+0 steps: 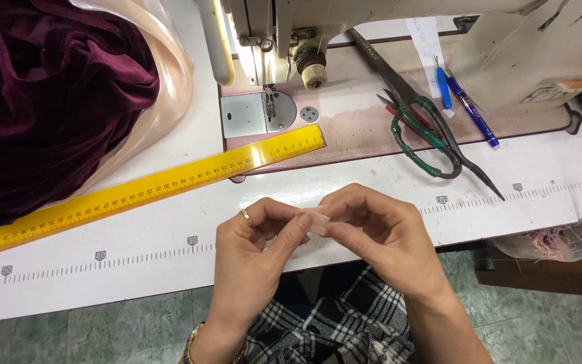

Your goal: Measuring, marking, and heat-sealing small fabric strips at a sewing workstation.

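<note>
My left hand [254, 253] and my right hand [378, 232] meet over the near edge of the white sewing table [136, 236]. Between their fingertips they pinch a small pale, translucent scrap of fabric [318, 220]. A ring sits on a finger of the left hand and a bracelet on its wrist. Both hands hover above my lap, which is covered in black-and-white plaid cloth [335, 323]. Behind them stands the sewing machine [284, 47] with its needle and metal plate [261, 114].
A long yellow ruler [143, 189] lies slanted across the table. Dark red velvet fabric [42, 101] is heaped at the left on pale peach cloth [170, 74]. Large scissors with green-wrapped handles [419, 125] and two blue pens [469, 111] lie at the right.
</note>
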